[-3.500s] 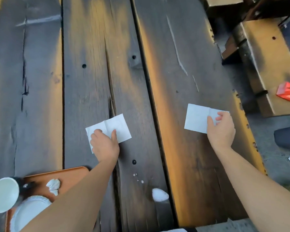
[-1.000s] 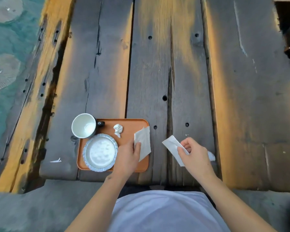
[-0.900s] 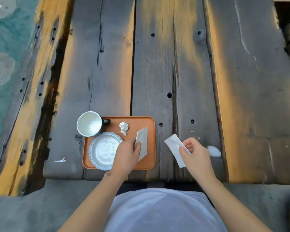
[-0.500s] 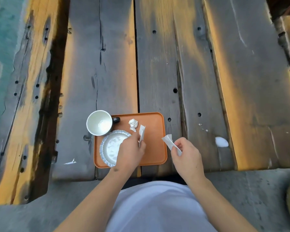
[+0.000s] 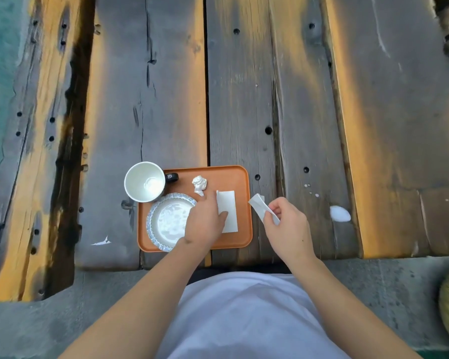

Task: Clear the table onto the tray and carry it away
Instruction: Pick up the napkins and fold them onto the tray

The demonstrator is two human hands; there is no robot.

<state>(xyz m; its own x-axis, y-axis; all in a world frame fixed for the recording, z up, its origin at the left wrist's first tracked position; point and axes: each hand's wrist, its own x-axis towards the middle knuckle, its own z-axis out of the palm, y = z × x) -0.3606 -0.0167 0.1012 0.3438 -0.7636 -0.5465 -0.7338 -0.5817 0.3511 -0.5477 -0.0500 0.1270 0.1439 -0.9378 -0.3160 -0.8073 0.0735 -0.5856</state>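
Observation:
An orange tray lies at the near edge of the wooden table. On it stand a white cup with a dark handle and a blue-rimmed plate, with a crumpled paper ball beside them. A flat white napkin lies on the tray's right half. My left hand rests on it, thumb on top, fingers at its left edge. Just right of the tray, my right hand pinches a second, folded napkin above the table.
A white blob and small white drops lie on the planks to the right. A white scrap lies left of the tray. A dark gap runs along the table's left side. My white shirt fills the bottom.
My left hand has laid its napkin down flat on the tray. My right hand has brought its folded napkin closer to the tray's right edge.

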